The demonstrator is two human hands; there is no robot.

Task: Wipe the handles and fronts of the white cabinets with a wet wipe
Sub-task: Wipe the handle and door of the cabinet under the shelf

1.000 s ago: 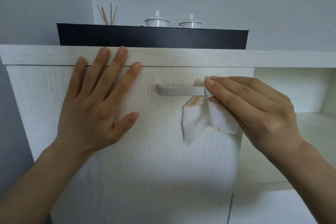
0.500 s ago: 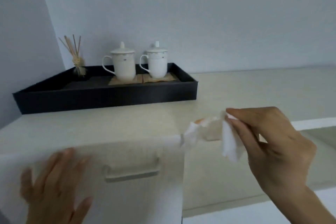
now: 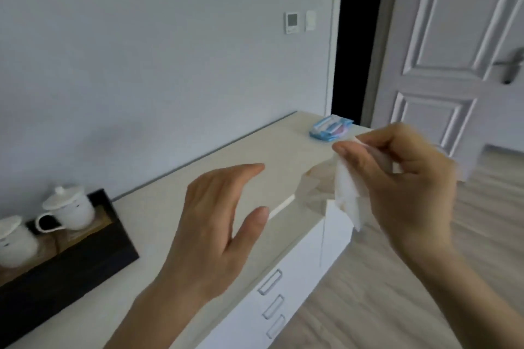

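The right hand (image 3: 405, 187) is raised over the far end of the bench (image 3: 255, 147) and pinches the wet wipe (image 3: 347, 187) between thumb and forefinger, with the other fingers curled in behind. The wipe is a crumpled white sheet that hangs down from the pinch. Its lower edge shows in front of the corner of the white cabinets (image 3: 241, 320), and its left part is blurred and hard to make out. The left hand (image 3: 218, 224) is held out beside it, over the bench, fingers straight and together and the thumb apart, holding nothing.

Three slim handles (image 3: 272, 306) sit in a row on the cabinet front, below and between the two hands, and neither hand nor wipe touches them. At the near left end of the bench stands a black tray (image 3: 85, 258) with two white lidded cups (image 3: 69, 208) inside. At the far end, near the right hand's fingertips in the picture, lies a blue pack of wipes (image 3: 330, 129). Behind it a white panelled door (image 3: 442, 51) stands ajar, and pale wooden floor (image 3: 368, 292) runs along the front of the cabinets
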